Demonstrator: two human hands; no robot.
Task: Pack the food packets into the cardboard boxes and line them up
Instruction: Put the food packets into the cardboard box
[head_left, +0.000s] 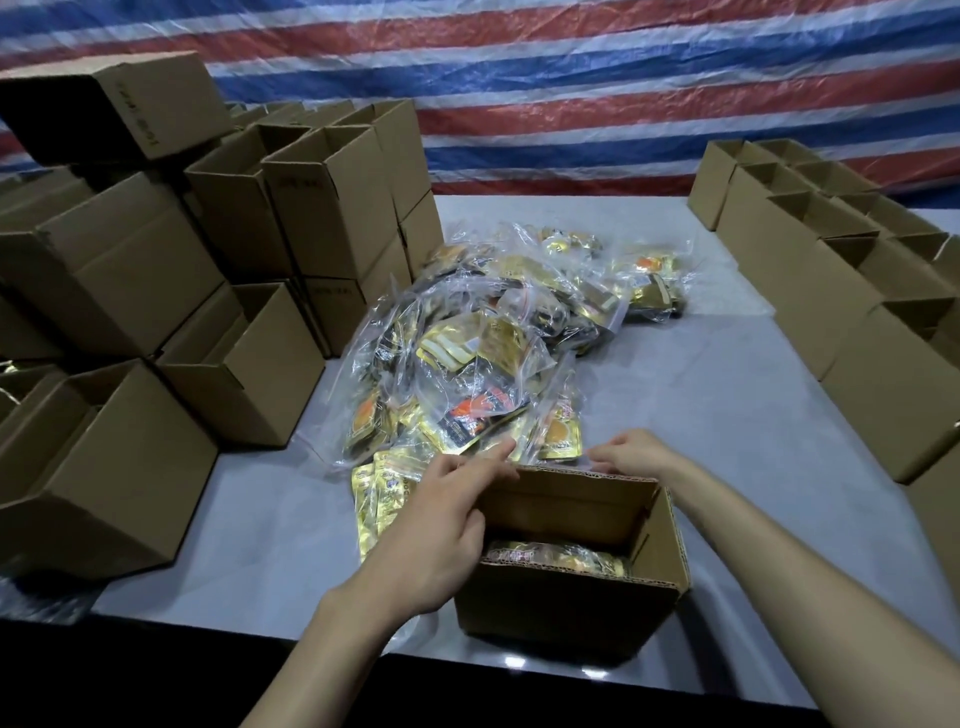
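The clear bags of food packets (498, 353), heaped in the middle of the frame, are looking slippery and tangled. Pulling one could be dragging its neighbours across the desk (701, 374), or shoving the light open cardboard box (571, 608) at lower centre out of place. That box is already holding some gold packets (561, 556) at its bottom. The left hand (447, 525) is lying with straight fingers against the box's far left corner. The right hand (636, 457) is reaching over the far right rim, fingers loosely bent. Whether it is pinching a bag I cannot tell.
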